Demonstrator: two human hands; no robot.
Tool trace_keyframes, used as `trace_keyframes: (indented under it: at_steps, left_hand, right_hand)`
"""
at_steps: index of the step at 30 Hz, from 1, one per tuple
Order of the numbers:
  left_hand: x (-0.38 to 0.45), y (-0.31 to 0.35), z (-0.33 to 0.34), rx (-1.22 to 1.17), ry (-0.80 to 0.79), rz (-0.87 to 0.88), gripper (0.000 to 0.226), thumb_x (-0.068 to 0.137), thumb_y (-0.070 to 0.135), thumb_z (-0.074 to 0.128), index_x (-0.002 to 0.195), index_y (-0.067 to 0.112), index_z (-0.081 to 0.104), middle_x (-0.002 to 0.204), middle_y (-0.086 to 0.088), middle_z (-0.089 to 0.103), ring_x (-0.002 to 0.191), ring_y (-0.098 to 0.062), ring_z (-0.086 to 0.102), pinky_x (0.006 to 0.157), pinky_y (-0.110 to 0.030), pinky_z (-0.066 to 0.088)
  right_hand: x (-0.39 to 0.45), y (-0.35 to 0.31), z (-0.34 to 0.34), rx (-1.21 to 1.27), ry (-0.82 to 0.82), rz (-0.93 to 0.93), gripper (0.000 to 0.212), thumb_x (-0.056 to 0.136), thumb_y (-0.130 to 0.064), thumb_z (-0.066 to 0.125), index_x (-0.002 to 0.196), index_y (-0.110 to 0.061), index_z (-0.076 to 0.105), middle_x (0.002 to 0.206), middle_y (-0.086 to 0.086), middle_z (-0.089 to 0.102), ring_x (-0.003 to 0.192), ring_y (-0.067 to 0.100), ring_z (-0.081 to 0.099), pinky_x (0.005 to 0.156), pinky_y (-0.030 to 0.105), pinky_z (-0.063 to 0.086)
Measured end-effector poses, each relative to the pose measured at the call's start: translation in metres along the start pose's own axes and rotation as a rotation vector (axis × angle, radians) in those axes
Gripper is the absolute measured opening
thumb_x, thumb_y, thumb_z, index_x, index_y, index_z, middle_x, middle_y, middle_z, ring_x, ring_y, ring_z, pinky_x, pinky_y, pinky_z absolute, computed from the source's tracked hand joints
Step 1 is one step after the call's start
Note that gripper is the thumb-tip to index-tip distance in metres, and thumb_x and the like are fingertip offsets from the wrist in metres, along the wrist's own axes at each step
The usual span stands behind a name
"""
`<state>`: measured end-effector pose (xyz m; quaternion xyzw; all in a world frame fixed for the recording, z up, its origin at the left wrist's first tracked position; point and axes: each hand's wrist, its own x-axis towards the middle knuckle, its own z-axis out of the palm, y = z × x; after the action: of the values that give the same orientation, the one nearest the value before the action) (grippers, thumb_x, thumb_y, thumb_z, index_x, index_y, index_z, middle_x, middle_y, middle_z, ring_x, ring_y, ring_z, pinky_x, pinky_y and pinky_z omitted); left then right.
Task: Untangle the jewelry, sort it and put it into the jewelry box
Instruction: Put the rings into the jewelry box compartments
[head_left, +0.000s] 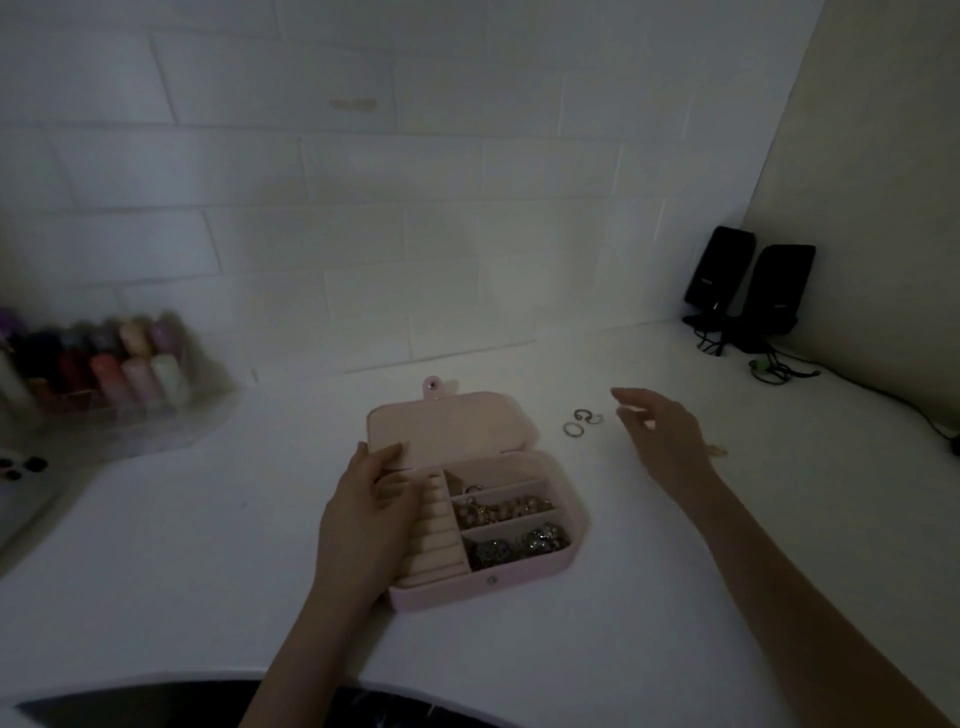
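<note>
Dim light, white table (623, 597), and the pink box (574, 535) sits open in the middle, lid (452, 423) laid flat on the far side. The left hand (363, 512) rests on the box's left edge, fingers lying fairly straight over the ring rolls (434, 535), thumb up at the lid's corner. It looks like a steadying touch, not a grasp. The right-hand trays already hold jewelry: gold pieces (501, 509) in the middle one, dark sparkly pieces (519, 543) in the near one.

Now the key relation. The loose rings (582, 422) lie on the table just right of the lid, and the right hand (662, 434) hovers just right of them, fingertips aimed left and a touch far, straight at the rings. It is clearly the nearer hand. The fingers are loose and spread; I see nothing held, though the blur at the tips leaves some doubt. The forearm comes in from the near right, wrist low over the table.

Behind that wrist lies a small gold piece (718, 450), partly hidden; I cannot tell what it is.

My read: the rings come next, a short reach left, then across to the ring rolls under the left fingers.

Off at the far left, a rack of bottles (104, 364); far right, two speakers (748, 283).
</note>
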<state>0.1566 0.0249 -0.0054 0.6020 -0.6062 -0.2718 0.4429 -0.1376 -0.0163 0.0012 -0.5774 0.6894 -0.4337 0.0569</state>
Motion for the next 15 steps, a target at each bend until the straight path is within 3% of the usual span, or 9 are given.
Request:
trace_keyframes:
  at_steps: [3, 6, 9, 11, 15]
  left_hand:
    - [0.000, 0.001, 0.000, 0.000, 0.004, -0.004, 0.041, 0.086, 0.019, 0.061, 0.126, 0.025, 0.056, 0.143, 0.002, 0.046, 0.094, -0.005, 0.048, 0.085, -0.021, 0.035]
    - [0.000, 0.000, -0.001, 0.005, 0.000, -0.007, 0.041, 0.085, 0.022, 0.063, 0.126, 0.027, 0.056, 0.146, 0.002, 0.043, 0.097, -0.004, 0.047, 0.087, -0.020, 0.033]
    - [0.000, 0.001, -0.001, -0.014, -0.003, -0.013, 0.047, 0.078, 0.034, 0.063, 0.124, 0.026, 0.058, 0.146, 0.004, 0.041, 0.106, -0.005, 0.049, 0.086, -0.017, 0.030]
    - [0.000, -0.001, -0.001, -0.013, 0.003, -0.021, 0.044, 0.080, 0.029, 0.065, 0.123, 0.026, 0.059, 0.147, 0.003, 0.040, 0.119, -0.012, 0.050, 0.088, -0.017, 0.030]
    - [-0.001, -0.001, -0.001, -0.028, 0.001, -0.007, 0.047, 0.074, 0.034, 0.061, 0.120, 0.026, 0.060, 0.142, 0.003, 0.046, 0.114, -0.011, 0.051, 0.085, -0.017, 0.031]
  right_hand:
    - [0.006, 0.013, 0.016, -0.085, -0.147, -0.018, 0.030, 0.093, -0.010, 0.055, 0.122, -0.007, 0.062, 0.125, 0.011, 0.062, 0.116, 0.027, 0.057, 0.104, 0.034, 0.040]
    - [0.016, 0.017, 0.029, -0.157, -0.166, -0.061, 0.028, 0.091, -0.011, 0.059, 0.118, -0.006, 0.065, 0.120, 0.014, 0.065, 0.114, 0.031, 0.058, 0.102, 0.043, 0.043]
    - [0.017, 0.017, 0.032, -0.135, -0.080, -0.063, 0.018, 0.087, -0.008, 0.064, 0.100, 0.000, 0.072, 0.101, 0.015, 0.072, 0.094, 0.027, 0.065, 0.089, 0.026, 0.044]
    - [0.015, 0.016, 0.030, -0.113, -0.038, -0.058, 0.012, 0.084, -0.007, 0.067, 0.091, 0.001, 0.073, 0.090, 0.014, 0.072, 0.079, 0.019, 0.061, 0.073, 0.013, 0.034]
    - [0.013, 0.012, 0.025, -0.040, 0.007, -0.027, 0.003, 0.079, -0.005, 0.070, 0.077, -0.008, 0.069, 0.077, 0.009, 0.068, 0.073, 0.017, 0.060, 0.063, 0.015, 0.035]
